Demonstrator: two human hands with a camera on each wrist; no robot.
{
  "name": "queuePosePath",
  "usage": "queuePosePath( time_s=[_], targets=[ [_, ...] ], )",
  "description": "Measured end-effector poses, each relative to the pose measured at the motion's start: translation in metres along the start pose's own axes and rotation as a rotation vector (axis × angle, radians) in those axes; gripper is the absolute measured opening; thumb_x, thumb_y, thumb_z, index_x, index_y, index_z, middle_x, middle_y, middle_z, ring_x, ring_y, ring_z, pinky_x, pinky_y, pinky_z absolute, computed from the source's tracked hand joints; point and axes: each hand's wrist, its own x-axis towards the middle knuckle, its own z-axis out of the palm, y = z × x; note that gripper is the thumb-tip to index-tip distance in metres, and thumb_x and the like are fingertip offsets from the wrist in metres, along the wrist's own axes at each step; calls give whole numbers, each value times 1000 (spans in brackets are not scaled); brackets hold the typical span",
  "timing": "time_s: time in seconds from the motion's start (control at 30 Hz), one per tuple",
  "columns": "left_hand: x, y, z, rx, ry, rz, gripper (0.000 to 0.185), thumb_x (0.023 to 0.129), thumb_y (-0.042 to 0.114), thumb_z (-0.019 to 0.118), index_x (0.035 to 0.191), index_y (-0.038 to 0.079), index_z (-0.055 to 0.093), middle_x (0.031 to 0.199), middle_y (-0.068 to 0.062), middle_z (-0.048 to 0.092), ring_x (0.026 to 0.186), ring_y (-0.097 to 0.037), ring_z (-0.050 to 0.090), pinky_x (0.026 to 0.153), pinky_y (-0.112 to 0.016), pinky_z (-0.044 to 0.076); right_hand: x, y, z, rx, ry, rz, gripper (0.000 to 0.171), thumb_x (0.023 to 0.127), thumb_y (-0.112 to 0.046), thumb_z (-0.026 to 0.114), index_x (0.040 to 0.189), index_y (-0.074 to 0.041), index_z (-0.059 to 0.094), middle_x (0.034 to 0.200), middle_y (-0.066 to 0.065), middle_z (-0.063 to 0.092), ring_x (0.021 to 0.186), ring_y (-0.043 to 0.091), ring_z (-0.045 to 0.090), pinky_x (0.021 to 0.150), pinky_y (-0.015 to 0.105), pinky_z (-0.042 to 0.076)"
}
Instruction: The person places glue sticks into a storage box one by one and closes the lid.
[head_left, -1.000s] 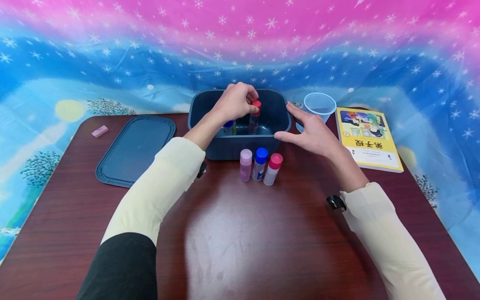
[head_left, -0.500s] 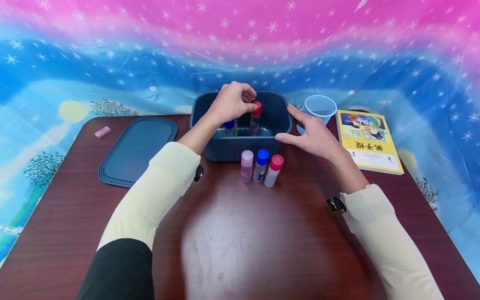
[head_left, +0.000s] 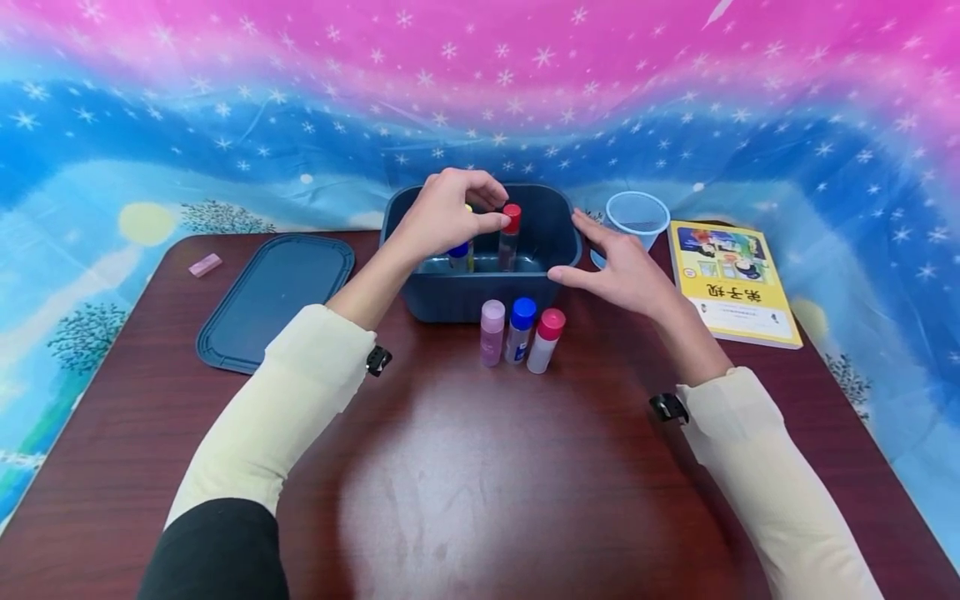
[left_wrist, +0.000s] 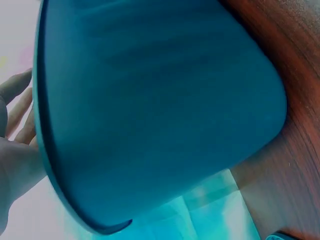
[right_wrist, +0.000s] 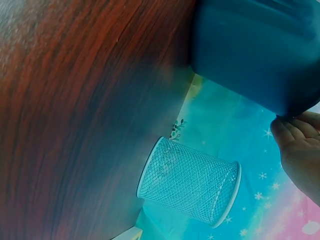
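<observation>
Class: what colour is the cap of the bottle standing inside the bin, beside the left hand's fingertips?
Red: the bottle's cap shows best in the head view.

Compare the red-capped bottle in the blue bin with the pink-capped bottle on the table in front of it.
The red-capped bottle stands inside the blue bin, while the pink-capped bottle stands outside it on the table. The first has a clear body; the second's is whitish. The left hand has its fingertips at the red cap; no hand touches the pink-capped one. Both are small, capped and roughly upright.
</observation>
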Motion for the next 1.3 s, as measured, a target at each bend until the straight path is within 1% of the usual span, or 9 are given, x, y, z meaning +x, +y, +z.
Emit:
queuePosePath(
  time_s=[0.1, 0.27, 0.43, 0.5, 0.67, 0.83, 0.97, 1.13, 1.3],
  targets=[
    [-7, 3, -2, -22, 3, 13, 30, 94, 23, 76, 119, 8, 72, 107, -1, 71, 99, -12, 65, 91, -33, 52, 0, -1, -1, -6, -6, 4, 97, 88, -61, 70, 162, -19, 23, 167, 0, 21, 153, 27, 20, 116, 60, 29],
    [-22, 5, -3, -72, 3, 54, 30, 93, 21, 76, 119, 6, 71, 110, -5, 71, 102, -14, 64, 87, -33, 55, 1, -1, 1, -3, -8, 7, 98, 89, -61, 69, 163, -18, 22, 168, 2, 20, 153, 28, 20, 116, 60, 28],
    [-34, 3, -2, -104, 5, 107, 28, 92, 19, 78, 116, 5, 72, 111, -9, 72, 101, -15, 66, 89, -32, 56, 2, -1, 4, 12, 4, 3, 99, 88, -61, 70, 163, -17, 22, 167, 4, 22, 151, 29, 26, 116, 58, 31],
    [-38, 3, -2, -120, -1, 133, 26, 92, 18, 78, 114, 6, 73, 109, -8, 73, 100, -14, 66, 88, -33, 56, 2, 0, 5, 23, 12, 0, 99, 88, -60, 71, 163, -18, 22, 167, 5, 23, 150, 30, 29, 115, 57, 33],
    [-48, 4, -1, -189, -47, 175, 24, 91, 16, 79, 112, 7, 75, 105, -4, 74, 99, -14, 66, 86, -34, 57, 2, 2, 6, 64, 30, -13, 99, 88, -56, 73, 163, -18, 20, 167, 4, 21, 149, 30, 32, 115, 55, 34],
    [-57, 3, 2, -230, -131, 168, 24, 91, 15, 79, 113, 5, 75, 109, -8, 74, 100, -16, 68, 92, -36, 57, 2, 2, 6, 39, 42, -24, 97, 91, -57, 69, 163, -16, 19, 168, 3, 18, 152, 28, 23, 118, 58, 26],
    [-64, 1, 2, -227, -178, 164, 26, 90, 15, 79, 114, 5, 75, 110, -9, 74, 100, -16, 70, 91, -36, 57, 4, 2, 8, 20, 47, -28, 95, 92, -59, 65, 163, -16, 19, 168, 2, 17, 154, 27, 18, 118, 59, 23],
    [-70, 0, 2, -163, -234, 171, 31, 90, 17, 80, 117, 2, 75, 110, -10, 75, 99, -14, 72, 89, -32, 58, 6, 2, 10, 14, 57, -43, 94, 93, -60, 64, 163, -16, 19, 169, 0, 14, 154, 25, 15, 119, 59, 22],
    [-73, -2, 6, -101, -274, 122, 38, 90, 23, 80, 121, 2, 74, 113, -10, 75, 101, -14, 72, 89, -30, 57, 6, 2, 11, 17, 56, -48, 96, 92, -61, 64, 163, -14, 19, 169, -1, 13, 155, 24, 13, 120, 58, 21]
  ],
)
